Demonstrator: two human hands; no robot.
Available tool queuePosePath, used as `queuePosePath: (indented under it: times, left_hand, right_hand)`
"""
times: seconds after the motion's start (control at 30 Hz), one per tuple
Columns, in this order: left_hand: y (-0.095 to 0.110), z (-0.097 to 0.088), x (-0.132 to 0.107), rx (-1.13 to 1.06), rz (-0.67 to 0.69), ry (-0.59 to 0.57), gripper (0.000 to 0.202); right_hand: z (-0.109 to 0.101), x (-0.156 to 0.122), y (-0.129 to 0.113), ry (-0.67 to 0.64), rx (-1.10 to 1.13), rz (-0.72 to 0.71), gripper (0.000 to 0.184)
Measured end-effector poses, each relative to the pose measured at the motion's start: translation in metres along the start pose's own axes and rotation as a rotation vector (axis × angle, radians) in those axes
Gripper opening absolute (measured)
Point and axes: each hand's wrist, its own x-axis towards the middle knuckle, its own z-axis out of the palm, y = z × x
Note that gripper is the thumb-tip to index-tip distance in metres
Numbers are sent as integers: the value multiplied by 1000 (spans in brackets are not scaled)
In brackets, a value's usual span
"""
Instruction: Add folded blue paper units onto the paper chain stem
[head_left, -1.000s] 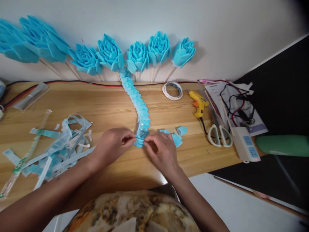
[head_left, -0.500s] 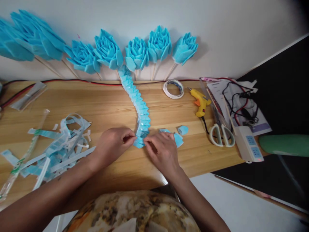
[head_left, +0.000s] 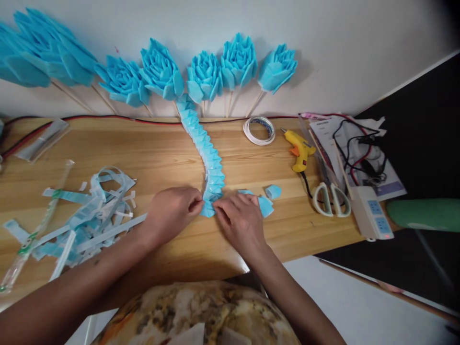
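A long strip of overlapping light-blue folded petals [head_left: 205,148] curves down the wooden table from the wall towards me. My left hand [head_left: 176,208] pinches the left edge of the strip's near end, thumb against fingers. On the opposite edge, my right hand [head_left: 240,218] has its thumb and fingertips closed on the same end piece. Partly under and beyond my right hand lie loose blue petals [head_left: 266,206], and a curled blue petal [head_left: 273,191] sits a little farther off.
Blue fabric roses [head_left: 204,76] on sticks lean along the wall. Blue and white scraps [head_left: 89,215] heap at left. Towards the right are a tape roll [head_left: 247,134], a yellow glue gun [head_left: 299,149], white-handled scissors [head_left: 330,200], a power strip [head_left: 372,213] and tangled cables [head_left: 359,148].
Both hands stay at the strip's near end with hardly any movement. The whole view has shifted very slightly.
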Motion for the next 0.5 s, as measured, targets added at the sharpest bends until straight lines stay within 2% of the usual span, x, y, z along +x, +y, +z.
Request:
queuePosePath:
  times: [0.13, 0.23, 0.37, 0.5]
  left_hand:
    - [0, -1, 1, 10, -2, -10, 15]
    - [-5, -3, -1, -131, 29, -11, 17]
    - [-13, -3, -6, -342, 38, 22, 20]
    - [-17, -1, -10, -403, 37, 51, 18]
  right_hand:
    - [0, -1, 0, -5, -10, -13, 15]
    - [-4, -5, 0, 7, 55, 7, 17]
    - [-7, -10, 1, 83, 83, 5, 32]
    - [-6, -10, 2, 118, 70, -52, 40]
